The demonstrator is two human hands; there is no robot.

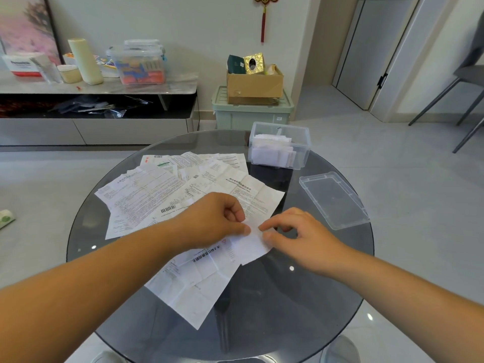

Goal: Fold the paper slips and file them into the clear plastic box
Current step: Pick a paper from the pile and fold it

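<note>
The left hand (214,218) is hovering palm down over the spread paper slips (167,189), its curled thumb and forefinger pinching a small slip (250,246). The right hand (303,234) is pinching the same top edge. The clear plastic box (305,150) is standing beyond them on the glass table (288,297), lid (334,200) off.

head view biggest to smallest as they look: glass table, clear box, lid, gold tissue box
1. glass table
2. lid and clear box: about alike, lid nearer
3. gold tissue box, though farthest
</note>
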